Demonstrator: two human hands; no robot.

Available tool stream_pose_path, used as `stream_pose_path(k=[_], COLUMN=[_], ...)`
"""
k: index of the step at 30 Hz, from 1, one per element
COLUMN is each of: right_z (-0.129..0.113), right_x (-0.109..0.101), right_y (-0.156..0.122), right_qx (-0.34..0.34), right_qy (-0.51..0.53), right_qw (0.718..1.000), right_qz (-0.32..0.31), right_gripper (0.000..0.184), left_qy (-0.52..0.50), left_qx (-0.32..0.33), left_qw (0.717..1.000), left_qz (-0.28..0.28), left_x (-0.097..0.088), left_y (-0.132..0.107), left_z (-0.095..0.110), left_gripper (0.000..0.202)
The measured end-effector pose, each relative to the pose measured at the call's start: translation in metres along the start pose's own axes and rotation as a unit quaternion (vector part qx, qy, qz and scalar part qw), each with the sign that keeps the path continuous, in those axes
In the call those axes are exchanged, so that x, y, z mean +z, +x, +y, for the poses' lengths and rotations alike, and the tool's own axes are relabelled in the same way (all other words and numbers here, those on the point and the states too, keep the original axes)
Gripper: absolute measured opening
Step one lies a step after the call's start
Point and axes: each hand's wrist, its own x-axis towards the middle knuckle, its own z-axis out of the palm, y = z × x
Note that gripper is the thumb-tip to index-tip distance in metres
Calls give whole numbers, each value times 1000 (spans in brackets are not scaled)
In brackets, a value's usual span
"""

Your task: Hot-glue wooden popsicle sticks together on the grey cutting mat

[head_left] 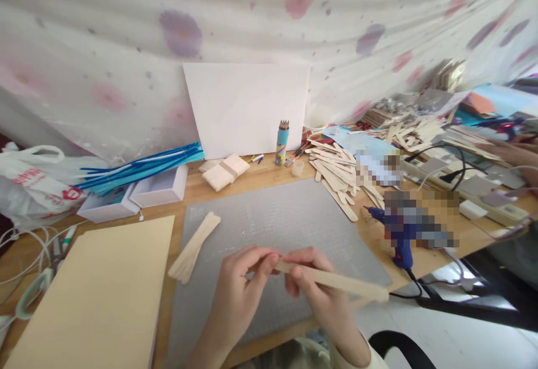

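Above the grey cutting mat (286, 217), both hands are close together. My right hand (317, 287) is closed around wooden craft sticks (348, 283), which point off to the right; how many are stacked there I cannot tell. The thumb and forefinger of my left hand (246, 276) pinch at the sticks' near-left end, and the fingertips hide that end. To the left on the mat lies a small fan of craft sticks (194, 248), apart from my left hand.
A blue glue gun (401, 240) stands at the right beside loose craft sticks (336, 167). Behind are a bundle of sticks (226, 173) and a pencil tube (282, 144). Cream card (92, 285) and scissors (36, 293) lie left. Another person's hand (510, 153) is far right.
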Motion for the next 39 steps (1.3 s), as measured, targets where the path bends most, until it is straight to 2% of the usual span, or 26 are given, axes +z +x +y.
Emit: stream_pose_path(k=[4,6,8,10,12,15,18,22,24,27,30,33,39], right_z=[6,9,11,15,23,38,49,49,49,54,62,67,68], right_x=[-28,-43,-55,-63,-69,-78,-87,-86,-77,-61,-53,-54,-55], right_y=[4,3,2,2,1,-2,-8,-9,-4,6,10,8,6], right_qx=[72,80,70,48,17,-30,-23,0,-15,-34,-20,-12,-20], right_qy=[66,27,-43,-138,-249,-381,-449,-483,-494,-529,-566,-557,-522], right_qw=[991,992,994,984,962,922,891,869,863,844,822,830,850], right_qz=[96,89,74,101,110,66,64,104,103,77,53,40,68], right_gripper=[26,25,20,17,20,30,39,53,57,66,67,60,56], left_qy=[4,59,175,316,375,431,461,482,478,454,445,434,419], left_qx=[-27,-40,-53,-71,-93,-122,-134,-128,-102,-59,-55,-50,-39], left_qw=[999,997,980,935,904,876,862,847,854,880,886,892,901], left_qz=[28,40,75,148,181,178,163,181,176,124,115,115,105], left_x=[-5,-17,-35,-56,-75,-92,-96,-85,-67,-31,-5,-1,-3], left_y=[-6,-6,-3,3,8,11,10,13,19,30,41,47,49], left_z=[-9,-18,-31,-46,-60,-78,-84,-78,-75,-78,-85,-90,-83], left_gripper=[23,26,32,35,35,29,23,24,26,19,13,6,14])
